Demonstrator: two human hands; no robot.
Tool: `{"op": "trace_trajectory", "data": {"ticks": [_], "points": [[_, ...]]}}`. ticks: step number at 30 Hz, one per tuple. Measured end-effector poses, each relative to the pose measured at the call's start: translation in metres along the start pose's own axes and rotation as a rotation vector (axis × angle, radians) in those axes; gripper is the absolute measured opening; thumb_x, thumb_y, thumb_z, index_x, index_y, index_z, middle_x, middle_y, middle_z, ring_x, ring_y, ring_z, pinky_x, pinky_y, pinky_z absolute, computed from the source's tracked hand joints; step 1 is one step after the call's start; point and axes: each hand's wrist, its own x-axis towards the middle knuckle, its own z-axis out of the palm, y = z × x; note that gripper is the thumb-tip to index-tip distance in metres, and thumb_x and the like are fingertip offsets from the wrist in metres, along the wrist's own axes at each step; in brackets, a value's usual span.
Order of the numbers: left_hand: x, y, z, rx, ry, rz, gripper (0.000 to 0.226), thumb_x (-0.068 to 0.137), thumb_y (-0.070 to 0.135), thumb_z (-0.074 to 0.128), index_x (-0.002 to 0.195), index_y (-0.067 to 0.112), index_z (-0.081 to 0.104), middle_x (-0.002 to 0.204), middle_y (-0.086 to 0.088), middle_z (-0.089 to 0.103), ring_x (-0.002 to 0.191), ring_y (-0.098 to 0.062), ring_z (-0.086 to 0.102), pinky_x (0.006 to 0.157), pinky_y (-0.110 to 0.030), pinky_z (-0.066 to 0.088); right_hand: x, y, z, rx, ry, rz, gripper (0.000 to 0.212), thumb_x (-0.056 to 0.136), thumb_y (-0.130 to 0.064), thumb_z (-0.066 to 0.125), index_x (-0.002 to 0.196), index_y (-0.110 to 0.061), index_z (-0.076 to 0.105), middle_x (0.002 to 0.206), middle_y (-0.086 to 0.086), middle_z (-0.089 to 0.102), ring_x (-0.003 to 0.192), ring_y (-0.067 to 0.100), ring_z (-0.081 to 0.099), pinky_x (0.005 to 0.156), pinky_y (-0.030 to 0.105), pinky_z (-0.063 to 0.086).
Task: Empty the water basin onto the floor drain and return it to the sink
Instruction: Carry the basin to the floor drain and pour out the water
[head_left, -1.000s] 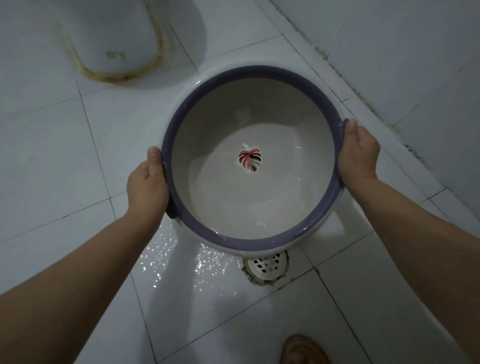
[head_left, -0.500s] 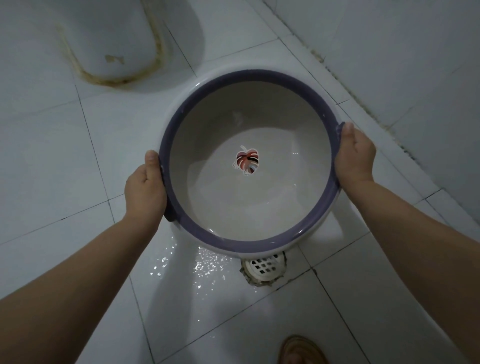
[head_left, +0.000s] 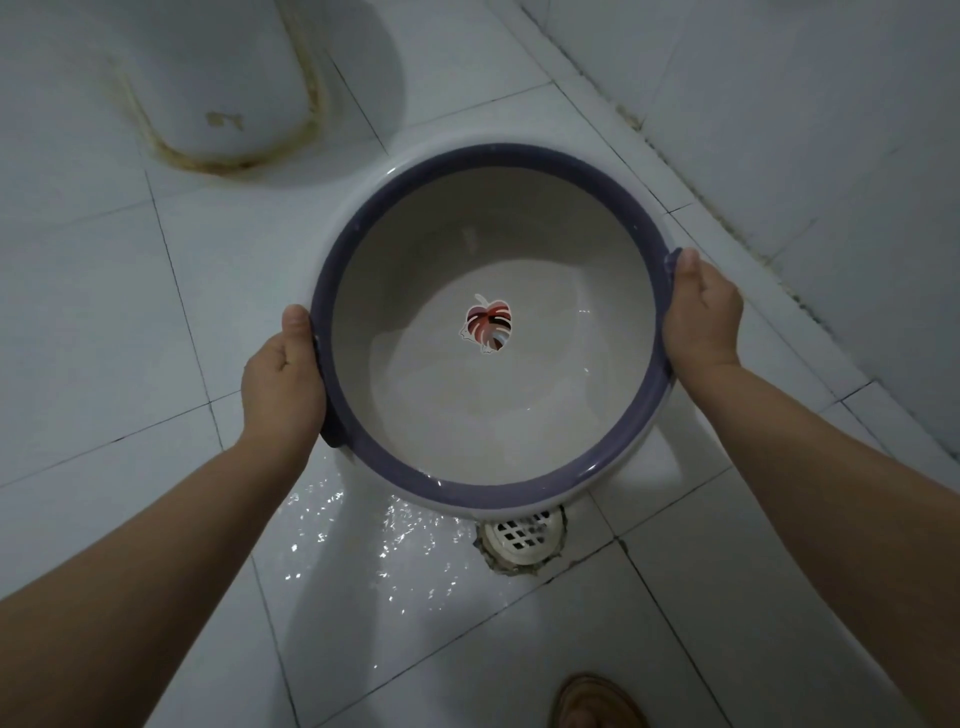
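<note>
A round white water basin with a purple rim and a red leaf print on its bottom hangs over the tiled floor. My left hand grips its left rim and my right hand grips its right rim. Only a thin film of water shows inside. The white grated floor drain sits just below the basin's near edge, partly hidden by it. Water glistens on the tiles left of the drain. The sink is out of view.
A white toilet base with a stained seam stands at the far left. The tiled wall runs along the right side. A brown sandal shows at the bottom edge.
The basin has tipped slightly back toward level and drifted a little away from me, showing more of the drain. Both hands keep their grip.
</note>
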Motion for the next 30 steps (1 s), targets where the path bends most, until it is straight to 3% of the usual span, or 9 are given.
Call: {"op": "trace_trajectory", "data": {"ticks": [9,14,17,21,25,30], "points": [[-0.0014,0.0016,0.0001,0.012,-0.001,-0.011,0.056,0.094,0.053,0.020,0.064,0.013,0.045,0.064,-0.005,0.049,0.061,-0.017,0.046,0.057,-0.029,0.039,-0.0007,-0.0023,-0.0018,-0.001,-0.005,-0.003,0.034,0.097,-0.027,0.031,0.090,-0.018,0.063,0.084,0.000,0.057,0.079,0.013,0.050,0.054,-0.006,0.029],[-0.0027,0.0010,-0.0003,0.009,-0.013,0.002,0.055,0.094,0.052,0.020,0.063,0.014,0.045,0.064,-0.005,0.049,0.061,-0.017,0.046,0.059,-0.030,0.039,-0.0009,-0.0012,-0.0020,0.014,-0.003,0.004,0.036,0.098,-0.028,0.032,0.093,-0.013,0.065,0.085,0.000,0.058,0.080,0.013,0.051,0.055,-0.005,0.030],[-0.0031,0.0012,-0.0010,0.003,-0.011,0.009,0.054,0.095,0.051,0.021,0.061,0.015,0.044,0.063,-0.004,0.047,0.060,-0.016,0.045,0.056,-0.028,0.038,-0.0004,-0.0011,-0.0026,0.013,-0.011,-0.009,0.036,0.098,-0.027,0.031,0.095,-0.013,0.065,0.087,0.000,0.058,0.082,0.013,0.051,0.059,0.007,0.034],[-0.0039,0.0021,-0.0015,0.014,-0.005,0.016,0.054,0.095,0.051,0.020,0.060,0.016,0.043,0.062,-0.004,0.046,0.059,-0.016,0.044,0.055,-0.027,0.037,-0.0013,-0.0008,-0.0034,0.004,-0.013,-0.003,0.034,0.097,-0.029,0.032,0.092,-0.018,0.064,0.085,0.001,0.058,0.080,0.014,0.051,0.054,-0.003,0.031],[-0.0054,0.0023,-0.0013,0.023,-0.003,0.017,0.055,0.095,0.051,0.018,0.061,0.017,0.044,0.063,-0.003,0.049,0.060,-0.016,0.046,0.055,-0.028,0.037,-0.0022,0.0000,-0.0053,0.001,-0.024,0.008,0.029,0.097,-0.030,0.031,0.081,-0.024,0.055,0.082,0.001,0.056,0.077,0.014,0.049,0.053,0.014,0.034],[-0.0054,0.0020,-0.0021,0.032,-0.005,0.008,0.060,0.095,0.051,0.018,0.077,0.006,0.054,0.069,-0.007,0.053,0.070,-0.022,0.052,0.067,-0.034,0.044,-0.0039,0.0001,-0.0057,-0.010,-0.013,-0.006,0.029,0.097,-0.031,0.031,0.080,-0.024,0.054,0.080,0.000,0.055,0.073,0.013,0.048,0.052,-0.002,0.032]]}}
